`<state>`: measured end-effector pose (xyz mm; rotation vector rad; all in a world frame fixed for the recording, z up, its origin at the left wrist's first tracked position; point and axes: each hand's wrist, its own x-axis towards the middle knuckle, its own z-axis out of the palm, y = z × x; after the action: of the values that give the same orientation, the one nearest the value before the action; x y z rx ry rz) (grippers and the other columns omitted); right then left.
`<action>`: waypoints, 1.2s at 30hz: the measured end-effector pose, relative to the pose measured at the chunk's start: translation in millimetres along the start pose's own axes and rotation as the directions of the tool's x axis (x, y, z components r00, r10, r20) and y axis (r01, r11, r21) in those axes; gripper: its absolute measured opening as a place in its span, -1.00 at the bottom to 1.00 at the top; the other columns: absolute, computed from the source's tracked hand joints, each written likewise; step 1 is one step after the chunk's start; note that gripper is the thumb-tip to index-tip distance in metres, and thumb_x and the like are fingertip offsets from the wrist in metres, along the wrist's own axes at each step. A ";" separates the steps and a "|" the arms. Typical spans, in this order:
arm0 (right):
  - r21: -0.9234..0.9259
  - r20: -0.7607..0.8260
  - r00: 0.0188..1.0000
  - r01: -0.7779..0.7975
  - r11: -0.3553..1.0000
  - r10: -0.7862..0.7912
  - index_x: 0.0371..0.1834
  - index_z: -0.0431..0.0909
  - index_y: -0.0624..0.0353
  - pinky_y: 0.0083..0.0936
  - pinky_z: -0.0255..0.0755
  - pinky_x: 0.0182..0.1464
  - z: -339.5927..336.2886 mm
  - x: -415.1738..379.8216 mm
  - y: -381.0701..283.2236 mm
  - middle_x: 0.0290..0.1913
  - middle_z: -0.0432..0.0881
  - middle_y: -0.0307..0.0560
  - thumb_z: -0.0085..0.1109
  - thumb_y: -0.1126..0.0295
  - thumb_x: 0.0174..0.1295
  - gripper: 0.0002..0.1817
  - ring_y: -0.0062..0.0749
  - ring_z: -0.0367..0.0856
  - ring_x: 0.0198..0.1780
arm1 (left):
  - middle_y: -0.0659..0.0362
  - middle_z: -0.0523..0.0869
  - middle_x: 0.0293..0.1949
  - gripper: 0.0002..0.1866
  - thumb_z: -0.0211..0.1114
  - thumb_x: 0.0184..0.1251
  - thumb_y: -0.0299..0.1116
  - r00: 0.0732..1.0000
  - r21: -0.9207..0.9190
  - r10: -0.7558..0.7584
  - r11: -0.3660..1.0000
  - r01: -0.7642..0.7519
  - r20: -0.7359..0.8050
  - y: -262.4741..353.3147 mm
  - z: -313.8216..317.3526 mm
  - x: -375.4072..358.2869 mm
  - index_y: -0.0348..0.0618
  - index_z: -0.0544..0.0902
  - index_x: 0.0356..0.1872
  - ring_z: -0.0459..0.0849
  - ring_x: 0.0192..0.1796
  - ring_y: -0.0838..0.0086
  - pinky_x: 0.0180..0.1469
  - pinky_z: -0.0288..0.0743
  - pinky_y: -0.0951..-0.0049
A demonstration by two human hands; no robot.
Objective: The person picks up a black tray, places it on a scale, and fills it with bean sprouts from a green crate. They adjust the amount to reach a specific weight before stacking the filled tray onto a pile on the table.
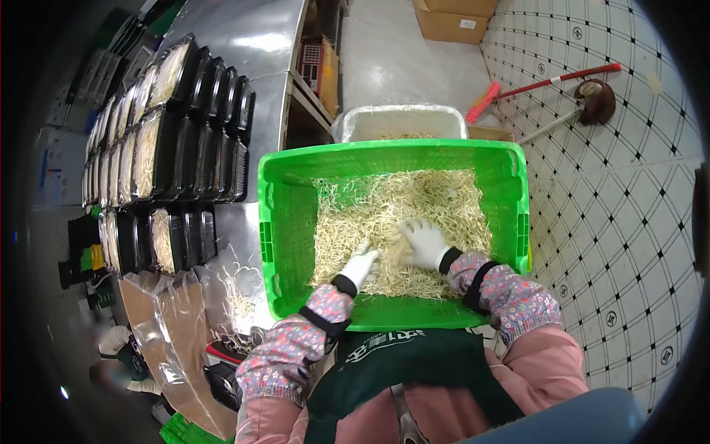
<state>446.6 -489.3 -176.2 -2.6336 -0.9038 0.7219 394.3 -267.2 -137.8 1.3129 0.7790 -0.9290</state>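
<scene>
Pale bean sprouts (355, 222) form a loose heap inside a large green plastic crate (392, 314) in front of me. Both hands wear white gloves and are down among the sprouts. My left hand (360, 265) rests at the near left of the heap, its visible fingers stretched toward the middle. To its right, my right hand (424, 244) curls over a clump of sprouts that looks slightly blurred. The undersides of both hands are hidden.
On the steel table (266, 44) at left stand stacked black trays (185, 140) of sprouts. Loose sprouts (238, 303) and a plastic-covered box (166, 318) lie nearer. A whitish tub (403, 118) is behind the crate. A red-handled tool (555, 80) lies on the floor. Another person (129, 359) is at lower left.
</scene>
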 end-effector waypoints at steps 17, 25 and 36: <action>0.178 -0.152 0.979 -0.109 0.978 0.137 0.21 0.50 0.07 -0.17 0.47 0.13 3.4 47.0 36.0 0.02 0.62 0.07 0.39 0.06 -0.05 -0.30 0.03 0.60 0.07 | 0.00 0.51 0.29 -0.49 0.16 0.43 -0.37 -0.171 0.204 0.117 0.695 -0.690 -0.978 -149.1 -167.3 -313.3 -0.30 0.38 0.35 0.53 0.25 0.30 0.31 0.36 0.21; 0.812 -0.001 1.000 -0.011 0.583 0.019 0.11 0.60 0.22 -0.51 0.49 0.05 -64.8 34.8 35.9 -0.05 0.72 -0.23 0.41 0.50 0.05 -0.52 -0.55 0.62 -0.08 | -0.08 0.57 0.25 -0.18 0.22 0.25 0.25 -0.581 -0.593 -0.449 0.802 0.073 -0.679 -395.1 -263.9 -407.9 -0.34 0.52 0.25 0.52 0.31 0.15 0.40 0.31 0.13; 0.984 0.082 0.994 -0.069 0.167 -0.074 0.06 0.63 0.35 -0.44 0.36 0.28 -69.0 13.4 46.4 0.00 0.72 -0.04 0.25 0.47 0.18 -0.63 -0.39 0.63 0.10 | 0.16 0.59 -0.18 -0.56 0.35 0.26 -0.14 0.045 -0.404 -0.580 0.508 -0.761 -0.813 -439.7 -294.1 -335.5 -0.08 0.53 0.09 0.64 -0.30 0.28 -0.28 0.55 0.22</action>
<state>515.8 -522.5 -141.4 -1.3339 -0.1925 0.9927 -136.8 57.5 -67.3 0.7670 1.9094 0.9951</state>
